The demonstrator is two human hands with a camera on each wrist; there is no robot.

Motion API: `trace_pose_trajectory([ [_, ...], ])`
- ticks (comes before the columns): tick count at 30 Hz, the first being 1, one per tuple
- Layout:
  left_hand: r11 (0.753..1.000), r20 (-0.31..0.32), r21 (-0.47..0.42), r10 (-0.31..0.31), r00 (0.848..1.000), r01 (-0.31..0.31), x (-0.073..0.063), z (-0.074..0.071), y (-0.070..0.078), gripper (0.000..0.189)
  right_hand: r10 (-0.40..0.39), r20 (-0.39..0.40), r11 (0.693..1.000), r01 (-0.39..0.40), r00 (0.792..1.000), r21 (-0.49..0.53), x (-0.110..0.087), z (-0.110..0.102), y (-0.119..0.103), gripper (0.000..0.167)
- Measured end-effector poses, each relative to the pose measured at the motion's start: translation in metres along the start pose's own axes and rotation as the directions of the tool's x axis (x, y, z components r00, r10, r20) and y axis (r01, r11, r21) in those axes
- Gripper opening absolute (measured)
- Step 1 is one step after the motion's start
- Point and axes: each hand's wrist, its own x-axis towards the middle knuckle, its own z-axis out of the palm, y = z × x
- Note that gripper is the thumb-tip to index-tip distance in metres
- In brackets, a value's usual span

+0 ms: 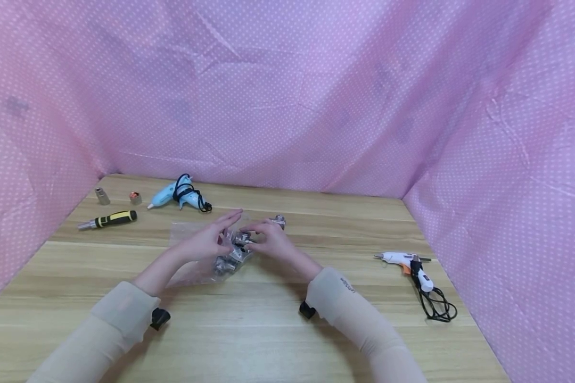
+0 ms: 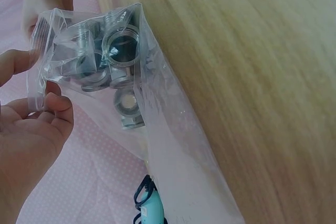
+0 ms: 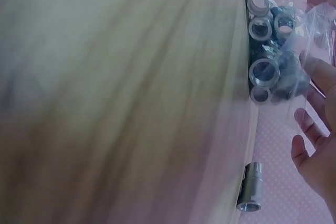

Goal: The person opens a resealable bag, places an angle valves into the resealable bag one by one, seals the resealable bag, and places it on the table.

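Note:
A clear plastic zip bag (image 2: 173,129) holds several shiny threaded metal pipe fittings (image 2: 122,48). My left hand (image 1: 201,243) is at the bag's mouth; in the left wrist view its fingers curl around the zip edge, the thumb on the other side. From the right, my right hand (image 1: 275,243) reaches to the bag, thumb and fingers apart, fingertips at the plastic. Whether those fingertips touch a fitting is hidden. Outside the bag, just beyond my right hand, lies a single metal fitting (image 1: 280,221), also in the right wrist view.
On the wooden table (image 1: 249,340), a blue glue gun (image 1: 163,196), a yellow-black screwdriver (image 1: 117,217) and two small metal cylinders, one silver (image 1: 102,196) and one with an orange top (image 1: 135,198), lie at the back left. A white glue gun (image 1: 397,258) with a cord lies right. Pink cloth (image 1: 287,106) surrounds the table.

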Motion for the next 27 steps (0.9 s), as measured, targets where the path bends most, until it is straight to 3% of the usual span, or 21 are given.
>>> trace_pose_trajectory([
  [7, 1.0, -0.005, 0.005, -0.004, 1.0, 0.004, -0.001, -0.001, -0.001, 0.09, -0.08, -0.013, 0.997, 0.08, 0.997, -0.009, -0.004, -0.013, 0.004, 0.047],
  [14, 1.0, -0.009, -0.003, 0.0, 1.0, 0.0, -0.001, 0.0, -0.001, 0.091, -0.1, -0.032, 0.993, 0.102, 0.994, 0.066, -0.01, -0.037, 0.014, 0.048],
  [20, 1.0, -0.015, 0.016, -0.004, 1.0, 0.004, -0.001, 0.001, -0.001, 0.091, -0.022, -0.037, 1.0, 0.023, 0.999, 0.021, -0.012, -0.053, 0.038, 0.05],
  [27, 1.0, -0.018, 0.015, 0.01, 1.0, -0.01, 0.0, 0.001, -0.002, 0.09, 0.065, 0.021, 0.997, -0.065, 0.998, 0.029, -0.012, -0.061, 0.065, 0.058],
])
